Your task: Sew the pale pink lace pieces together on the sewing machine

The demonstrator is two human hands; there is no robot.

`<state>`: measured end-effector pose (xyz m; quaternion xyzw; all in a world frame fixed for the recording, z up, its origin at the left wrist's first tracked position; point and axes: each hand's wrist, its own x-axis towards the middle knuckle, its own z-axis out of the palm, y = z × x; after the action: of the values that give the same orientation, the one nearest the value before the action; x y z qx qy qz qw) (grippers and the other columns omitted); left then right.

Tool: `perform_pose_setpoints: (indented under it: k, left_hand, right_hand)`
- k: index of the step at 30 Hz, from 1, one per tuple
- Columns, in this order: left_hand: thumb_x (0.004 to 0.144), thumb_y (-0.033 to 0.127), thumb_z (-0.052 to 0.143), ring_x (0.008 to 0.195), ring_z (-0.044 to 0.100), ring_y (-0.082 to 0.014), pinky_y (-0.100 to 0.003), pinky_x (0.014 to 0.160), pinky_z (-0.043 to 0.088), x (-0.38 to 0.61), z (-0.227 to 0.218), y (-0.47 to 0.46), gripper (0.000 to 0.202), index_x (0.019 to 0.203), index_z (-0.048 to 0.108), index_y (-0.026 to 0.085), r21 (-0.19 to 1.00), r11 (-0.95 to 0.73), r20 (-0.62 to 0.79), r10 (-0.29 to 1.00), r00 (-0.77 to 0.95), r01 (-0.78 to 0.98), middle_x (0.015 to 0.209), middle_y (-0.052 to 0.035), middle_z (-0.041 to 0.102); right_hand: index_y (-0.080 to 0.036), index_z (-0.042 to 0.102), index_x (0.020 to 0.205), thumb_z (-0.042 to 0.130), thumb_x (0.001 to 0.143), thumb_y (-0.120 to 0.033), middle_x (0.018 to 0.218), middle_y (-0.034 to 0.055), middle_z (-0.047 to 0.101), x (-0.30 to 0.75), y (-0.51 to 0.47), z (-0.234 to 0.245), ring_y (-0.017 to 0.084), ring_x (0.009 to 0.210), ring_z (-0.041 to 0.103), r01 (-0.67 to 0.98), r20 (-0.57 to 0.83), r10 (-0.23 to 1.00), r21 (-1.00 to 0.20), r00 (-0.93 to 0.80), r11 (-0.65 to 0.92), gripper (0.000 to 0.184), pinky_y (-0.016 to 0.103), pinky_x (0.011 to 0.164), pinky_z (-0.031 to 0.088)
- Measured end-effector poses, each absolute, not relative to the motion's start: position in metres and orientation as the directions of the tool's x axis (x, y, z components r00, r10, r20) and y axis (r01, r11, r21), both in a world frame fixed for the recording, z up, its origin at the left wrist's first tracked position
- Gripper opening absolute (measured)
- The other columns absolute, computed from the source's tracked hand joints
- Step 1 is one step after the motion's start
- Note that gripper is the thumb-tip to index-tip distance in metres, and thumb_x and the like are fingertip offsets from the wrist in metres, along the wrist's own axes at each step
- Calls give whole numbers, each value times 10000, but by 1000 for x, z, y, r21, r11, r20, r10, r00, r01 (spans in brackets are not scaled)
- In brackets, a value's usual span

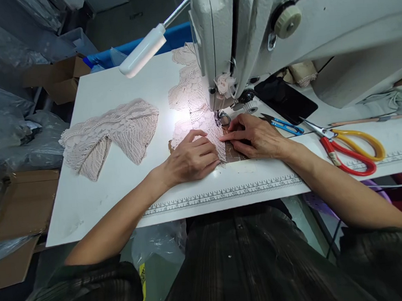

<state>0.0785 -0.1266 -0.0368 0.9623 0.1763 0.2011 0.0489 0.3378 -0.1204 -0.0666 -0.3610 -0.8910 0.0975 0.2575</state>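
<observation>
A pale pink lace piece [199,125] lies under the presser foot [217,117] of a white sewing machine [214,44]. On its near left part rests my left hand [194,158], palm down, its fingers bent over and lying on the lace. My right hand [251,135] is at the lace's right edge, close by the needle area, with thumb and fingers closed on that edge. Beneath both hands shows a brown surface [235,150]. More joined lace [186,85] trails off behind the foot. The fingertips are partly hidden.
Another lace bundle [113,129] lies to the left on the white table [97,199]. Right of my hand are blue snips [287,126], red-and-yellow scissors [348,147] and a black phone [287,98]. A lamp [144,51] reaches over; a printed ruler [224,194] runs along the front edge.
</observation>
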Motion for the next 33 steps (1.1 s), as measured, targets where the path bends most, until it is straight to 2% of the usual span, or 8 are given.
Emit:
perform_pose_setpoints:
  k: [4,8,13,20,26,28,30,33]
  left_hand:
    - [949,195,575,742,652,-169,-378,786,530,84,-31,-115,240,749,705,223,255,-932,297,328,897,256,816,-27,732]
    - [945,194,597,703,635,-165,-351,712,519,83,-38,-113,230,740,698,217,294,-923,374,351,859,249,792,-31,718]
    - [976,177,581,755,656,-177,-356,735,569,80,-45,-117,226,786,703,194,241,-936,401,338,851,258,847,-59,729]
    - [973,136,570,800,666,-190,-394,787,610,81,-47,-117,198,846,709,195,288,-918,413,375,830,272,918,-73,719]
    - [1001,164,556,886,687,-192,-458,966,596,80,-56,-116,173,918,705,192,252,-904,430,423,797,344,988,-69,732]
    - [1000,163,561,907,696,-185,-469,1028,572,79,-58,-116,159,942,706,191,254,-903,453,428,782,347,1000,-63,737]
    - [995,169,568,916,701,-183,-491,1067,544,79,-59,-115,146,958,706,201,273,-897,460,440,771,349,999,-54,743]
    - [1005,200,552,916,701,-177,-497,1084,504,78,-58,-115,153,960,696,227,272,-879,414,474,777,391,1003,-30,754]
  right_hand:
    - [-300,787,1212,554,964,-322,1153,112,653,338,-123,-65,228,1028,592,618,365,702,-333,-612,712,341,378,859,498]
    - [-294,780,1227,535,980,-322,1152,121,652,338,-125,-61,244,1024,587,632,338,701,-304,-628,712,349,400,853,500]
    - [-267,764,1254,538,993,-333,1169,136,649,336,-128,-57,261,1025,585,666,304,722,-280,-621,691,352,411,848,490]
    - [-266,754,1259,485,1016,-389,1089,136,655,330,-128,-57,240,910,579,726,319,750,-217,-579,653,383,380,760,473]
    - [-235,733,1297,443,1025,-414,1006,154,632,326,-125,-59,239,855,572,765,303,775,-178,-555,618,437,358,689,453]
    - [-224,728,1309,451,1022,-415,1018,160,625,328,-125,-58,247,872,585,758,306,781,-219,-544,614,442,366,699,473]
    - [-220,714,1331,473,1015,-393,1036,151,623,332,-126,-58,234,868,603,735,309,798,-318,-517,599,434,370,724,506]
    - [-194,692,1358,505,996,-321,964,121,626,338,-127,-56,183,741,599,707,307,847,-468,-434,531,426,360,702,534]
